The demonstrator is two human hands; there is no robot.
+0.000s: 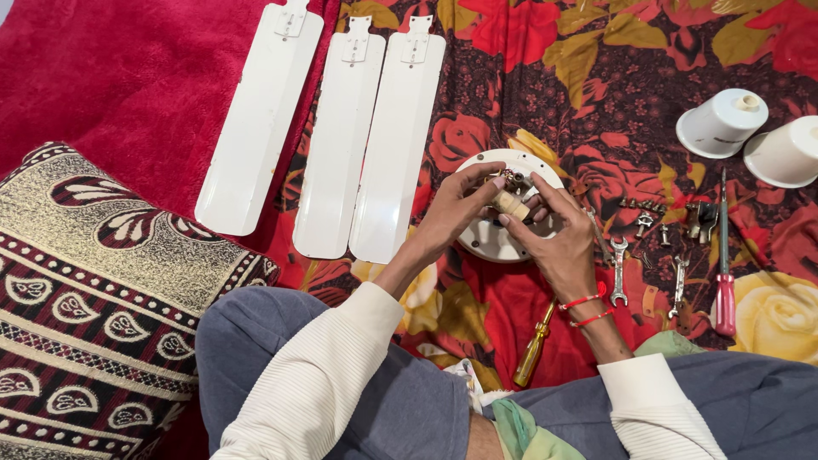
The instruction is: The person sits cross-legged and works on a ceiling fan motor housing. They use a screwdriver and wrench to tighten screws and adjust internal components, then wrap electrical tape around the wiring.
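The person sits cross-legged on a floral cloth (545, 94). Both hands meet over a round white fan motor housing (486, 243), which lies flat on the cloth directly ahead of the knees.

**Held item.** A short tan cylindrical part (512, 204) sits at the centre of the housing. Its long axis runs from about 10 o'clock to 4 o'clock.

**Left hand** (452, 217). It comes in from 7 o'clock. Thumb and forefinger are pinched on the 10 o'clock end of the cylinder; the other fingers are curled beside them.

**Right hand** (558, 238). It comes in from 5 o'clock. The fingertips are pressed on the 4 o'clock end of the cylinder, with the forefinger extended over the housing's upper rim. Red thread bands (586, 308) circle this wrist.

Both hands touch the cylinder, one at each end; neither is clearly nearer.

**Surroundings.**
- Three white fan blades (328, 145) lie side by side at 10 to 11 o'clock from the housing.
- Two white cup-shaped covers (722, 122) rest at 2 o'clock.
- Spanners (619, 273), small bolts (643, 213) and a red-handled screwdriver (723, 281) lie at 3 o'clock.
- A yellow-handled screwdriver (533, 349) lies at 6 o'clock, between the forearms.
- A patterned cushion (94, 298) sits at 8 o'clock.
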